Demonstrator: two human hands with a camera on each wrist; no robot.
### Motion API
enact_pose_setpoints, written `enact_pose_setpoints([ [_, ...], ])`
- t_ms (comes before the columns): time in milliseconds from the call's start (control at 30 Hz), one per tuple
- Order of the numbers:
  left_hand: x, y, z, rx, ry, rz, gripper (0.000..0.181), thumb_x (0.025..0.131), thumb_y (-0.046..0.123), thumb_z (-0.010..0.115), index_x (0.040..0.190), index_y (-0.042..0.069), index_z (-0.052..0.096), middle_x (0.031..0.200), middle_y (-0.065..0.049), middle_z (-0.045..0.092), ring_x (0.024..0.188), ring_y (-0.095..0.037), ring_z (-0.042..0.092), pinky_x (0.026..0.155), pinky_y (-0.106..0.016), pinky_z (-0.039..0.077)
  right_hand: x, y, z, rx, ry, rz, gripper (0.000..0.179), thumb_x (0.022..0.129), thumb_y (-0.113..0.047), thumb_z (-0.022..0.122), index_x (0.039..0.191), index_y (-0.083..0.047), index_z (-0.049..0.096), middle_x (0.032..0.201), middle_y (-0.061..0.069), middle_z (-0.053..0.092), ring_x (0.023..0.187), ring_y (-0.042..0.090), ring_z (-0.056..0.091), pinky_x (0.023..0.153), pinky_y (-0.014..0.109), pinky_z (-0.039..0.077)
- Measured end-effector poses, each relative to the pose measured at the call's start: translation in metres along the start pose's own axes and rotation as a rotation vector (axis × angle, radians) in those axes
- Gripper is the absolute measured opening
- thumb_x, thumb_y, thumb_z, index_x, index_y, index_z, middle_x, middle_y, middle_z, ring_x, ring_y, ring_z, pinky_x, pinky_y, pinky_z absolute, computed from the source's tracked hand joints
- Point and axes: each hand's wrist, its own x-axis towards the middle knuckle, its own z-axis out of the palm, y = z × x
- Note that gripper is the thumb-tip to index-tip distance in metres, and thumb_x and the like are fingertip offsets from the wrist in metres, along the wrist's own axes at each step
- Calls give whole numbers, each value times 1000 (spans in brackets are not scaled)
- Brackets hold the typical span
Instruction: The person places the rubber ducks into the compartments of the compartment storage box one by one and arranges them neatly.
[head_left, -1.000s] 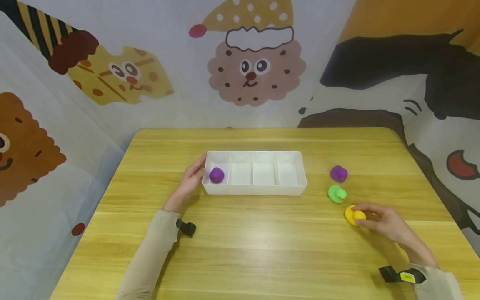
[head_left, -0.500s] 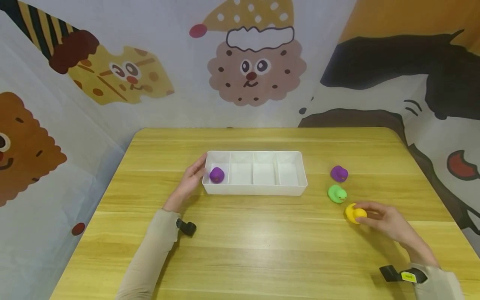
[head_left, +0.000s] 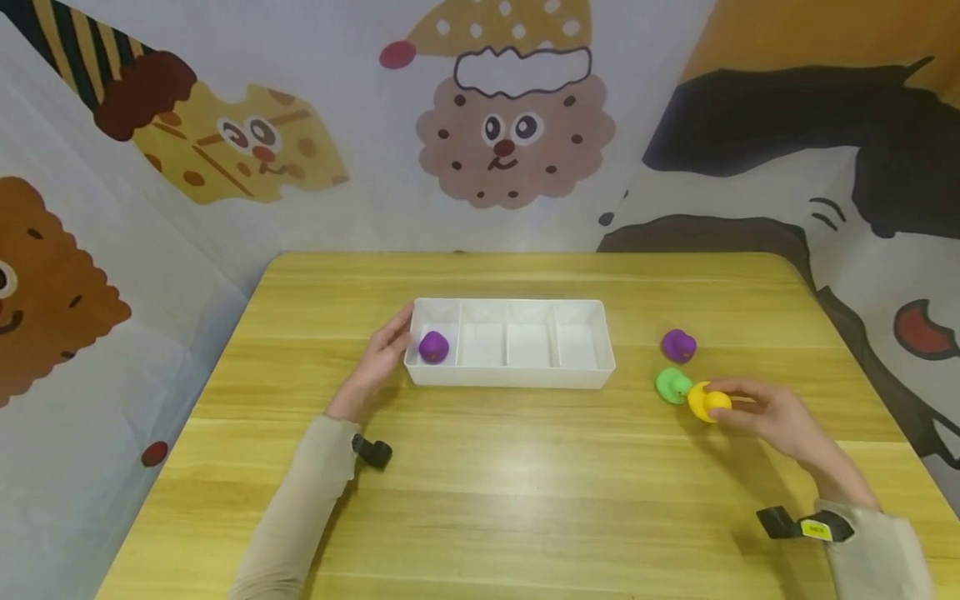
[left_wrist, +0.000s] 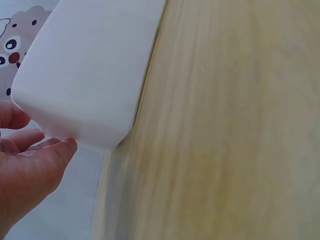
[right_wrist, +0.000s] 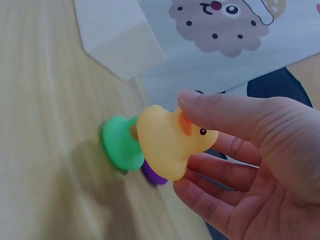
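- The yellow duck (head_left: 707, 402) is in the right hand (head_left: 776, 421), pinched between thumb and fingertips; it looks raised off the tabletop (head_left: 480, 492), with its orange bill close to the thumb in the right wrist view.
- In the head view, the right hand reaches in from the duck's four o'clock side.
- Just beside the yellow duck, at its ten o'clock, stands the green duck (head_left: 670, 386); the two overlap in the head view, and whether they touch cannot be told.
- A purple duck (head_left: 678, 346) sits on the tabletop at the yellow duck's eleven o'clock, near the green one.
- Well apart, between nine and ten o'clock from the yellow duck, stands a white box (head_left: 510, 377) with four compartments in a row.
- A purple toy (head_left: 433, 347) lies in the compartment at the box's nine o'clock end.
- The left hand (head_left: 381, 362) touches that same end from outside, its fingers loosely extended against the wall.
- Both arms wear beige sleeves (head_left: 300, 500), each with a black device (head_left: 372, 452) at the wrist.
- Toward twelve o'clock, behind the tabletop, hangs a pale cloth (head_left: 360, 225) printed with cartoon food faces.
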Motion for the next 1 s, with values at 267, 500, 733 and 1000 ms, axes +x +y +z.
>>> enact_pose_setpoints([
  [267, 0, 1, -1, 10, -17, -12, 52, 96, -5, 33, 146, -3, 19, 151, -23, 20, 139, -36, 21, 115, -43, 15, 22, -21, -1, -53, 6, -4, 35, 85, -18, 70, 116, -3, 63, 118, 3, 60, 93, -7, 57, 72, 16, 52],
  [500, -3, -2, -1, 10, -23, 0, 52, 96, -6, 33, 146, -4, 18, 151, -22, 18, 140, -35, 18, 115, -40, 14, 40, -34, 1, -27, 12, -86, 33, 85, -12, 70, 115, -2, 63, 121, 17, 57, 95, -8, 55, 74, 12, 51],
  [733, -3, -3, -1, 18, -17, -6, 52, 97, -5, 33, 146, -3, 18, 152, -20, 18, 140, -34, 18, 116, -41, 13, 57, -51, 3, -19, 21, -148, 28, 84, -10, 70, 110, -1, 65, 122, 22, 58, 98, -9, 54, 80, 8, 48],
  [1000, -2, 0, -1, 27, -19, 7, 51, 97, -4, 33, 146, -4, 17, 151, -23, 20, 139, -36, 20, 115, -41, 15, 75, -73, 3, 44, 12, -108, 33, 83, -10, 71, 113, 2, 63, 128, 25, 53, 92, -5, 59, 67, 21, 57],
])
